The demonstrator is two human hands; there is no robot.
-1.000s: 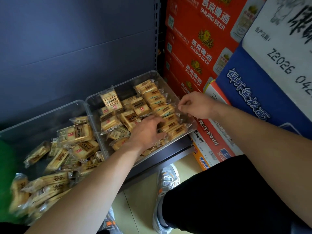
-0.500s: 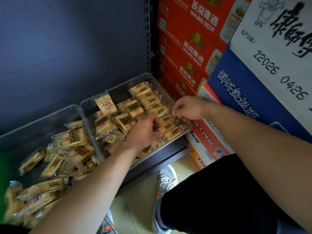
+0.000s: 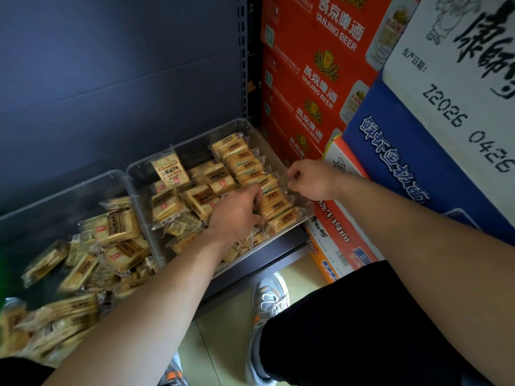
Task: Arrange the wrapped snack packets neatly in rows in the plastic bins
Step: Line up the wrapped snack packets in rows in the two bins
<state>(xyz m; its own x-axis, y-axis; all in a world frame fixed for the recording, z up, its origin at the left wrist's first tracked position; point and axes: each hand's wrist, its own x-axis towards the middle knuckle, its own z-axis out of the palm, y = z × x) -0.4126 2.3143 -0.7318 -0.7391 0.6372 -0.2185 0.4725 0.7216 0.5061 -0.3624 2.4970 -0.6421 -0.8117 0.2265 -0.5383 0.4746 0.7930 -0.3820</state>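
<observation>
Evidently the step in hand is squaring up the row of packets that runs along the right wall of the right bin, from its far corner toward its near edge. To do it well, I judge, both hands should squeeze the row from its two sides at once. That way every packet stands on edge with its label facing one way and its crimped ends tucked down. The next one from the loose heap in the left half of that bin can then slot in at the row's near end. Pulling on film alone could tip the neighbours, so the grip belongs on the packet's body.

The left hand reaches into the middle of the right bin, knuckles up. Its fingers curl down onto the near half of the row's left flank and grip packets there. The right hand sits at the bin's right wall, narrowly closed, its thumb and fingertips pinching what looks like clear wrapper film of the row. Whether it also catches the rim I cannot tell. Touching the right bin on its left, the left bin holds a jumbled pile not yet sorted.
</observation>
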